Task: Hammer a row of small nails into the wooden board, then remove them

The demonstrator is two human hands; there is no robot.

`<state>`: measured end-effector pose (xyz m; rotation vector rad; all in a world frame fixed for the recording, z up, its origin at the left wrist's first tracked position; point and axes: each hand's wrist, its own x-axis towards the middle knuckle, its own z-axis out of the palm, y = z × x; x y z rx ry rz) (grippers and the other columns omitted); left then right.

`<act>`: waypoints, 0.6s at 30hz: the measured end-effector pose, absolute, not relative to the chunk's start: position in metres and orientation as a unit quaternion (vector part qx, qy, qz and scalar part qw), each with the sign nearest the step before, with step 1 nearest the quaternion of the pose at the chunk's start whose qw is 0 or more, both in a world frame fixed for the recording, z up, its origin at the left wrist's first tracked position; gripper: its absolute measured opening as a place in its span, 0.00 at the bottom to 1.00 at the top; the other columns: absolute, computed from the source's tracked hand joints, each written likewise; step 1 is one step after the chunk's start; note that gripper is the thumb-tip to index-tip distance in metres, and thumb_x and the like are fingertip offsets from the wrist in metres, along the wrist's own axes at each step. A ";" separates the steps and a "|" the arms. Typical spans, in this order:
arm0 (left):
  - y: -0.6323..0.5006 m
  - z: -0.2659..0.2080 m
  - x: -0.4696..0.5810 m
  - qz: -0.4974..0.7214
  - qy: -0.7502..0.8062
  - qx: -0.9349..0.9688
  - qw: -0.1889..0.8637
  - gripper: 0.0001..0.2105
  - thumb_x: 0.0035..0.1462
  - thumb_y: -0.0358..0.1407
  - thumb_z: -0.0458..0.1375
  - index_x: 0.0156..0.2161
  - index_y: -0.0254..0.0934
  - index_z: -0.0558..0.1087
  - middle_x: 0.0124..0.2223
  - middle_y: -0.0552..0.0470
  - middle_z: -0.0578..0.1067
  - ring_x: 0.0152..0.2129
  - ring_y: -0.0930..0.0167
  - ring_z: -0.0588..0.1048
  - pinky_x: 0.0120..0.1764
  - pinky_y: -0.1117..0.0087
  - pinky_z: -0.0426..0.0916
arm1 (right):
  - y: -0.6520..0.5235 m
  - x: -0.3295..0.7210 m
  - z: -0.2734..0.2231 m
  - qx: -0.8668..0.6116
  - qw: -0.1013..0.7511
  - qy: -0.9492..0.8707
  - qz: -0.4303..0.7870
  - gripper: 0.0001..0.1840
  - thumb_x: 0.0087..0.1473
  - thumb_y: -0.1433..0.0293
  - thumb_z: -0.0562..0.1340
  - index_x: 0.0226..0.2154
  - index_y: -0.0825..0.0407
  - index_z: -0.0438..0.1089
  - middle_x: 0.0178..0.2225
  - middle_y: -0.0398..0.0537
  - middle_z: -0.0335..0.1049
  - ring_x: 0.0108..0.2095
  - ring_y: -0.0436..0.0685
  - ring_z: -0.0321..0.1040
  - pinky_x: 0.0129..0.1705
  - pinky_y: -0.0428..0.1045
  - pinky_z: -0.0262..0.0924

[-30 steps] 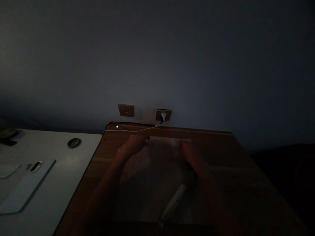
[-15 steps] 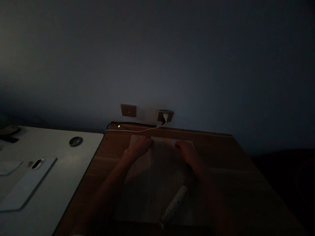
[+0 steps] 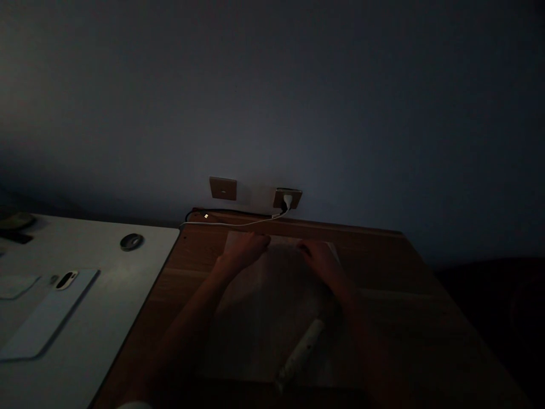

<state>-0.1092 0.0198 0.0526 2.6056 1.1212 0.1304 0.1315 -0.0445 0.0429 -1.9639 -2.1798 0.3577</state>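
On the wooden worktop [image 3: 400, 267], a pale tube [image 3: 301, 349] lies aslant by a thin sheet's [image 3: 251, 324] near edge; tugging the sheet could roll it off; the left hand [image 3: 252, 247] and right hand [image 3: 320, 258] curl at the sheet's far edge, towards the worktop's back edge, whether pinching I cannot tell; no writing is legible.

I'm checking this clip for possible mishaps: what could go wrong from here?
The pale tube-like object lies slanted on the pale sheet, so it might roll if the sheet shifts. The white cable runs just beyond the left hand, which could snag it. The light is dim, so a crease near the right hand might go unnoticed.
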 end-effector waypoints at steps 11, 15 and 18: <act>0.015 0.041 -0.102 0.027 0.381 0.910 0.162 0.14 0.63 0.25 0.50 0.45 0.34 0.78 0.45 0.40 0.78 0.41 0.63 0.77 0.42 0.66 0.70 | -0.044 0.117 0.035 -0.657 0.072 -0.738 0.133 0.20 0.57 0.82 0.56 0.45 0.56 0.78 0.46 0.57 0.78 0.47 0.59 0.73 0.53 0.51 0.60; 0.015 0.045 -0.101 0.018 0.397 0.906 0.147 0.13 0.63 0.26 0.51 0.45 0.33 0.78 0.45 0.40 0.79 0.40 0.63 0.78 0.42 0.65 0.71 | -0.047 0.116 0.038 -0.651 0.078 -0.743 0.135 0.21 0.57 0.83 0.55 0.47 0.56 0.78 0.45 0.56 0.77 0.47 0.58 0.72 0.54 0.51 0.61; 0.015 0.049 -0.100 0.010 0.411 0.901 0.138 0.11 0.64 0.29 0.53 0.45 0.33 0.78 0.44 0.38 0.80 0.40 0.61 0.79 0.41 0.65 0.71 | -0.047 0.116 0.039 -0.647 0.089 -0.745 0.137 0.20 0.58 0.82 0.55 0.47 0.56 0.77 0.46 0.56 0.77 0.48 0.58 0.72 0.54 0.51 0.61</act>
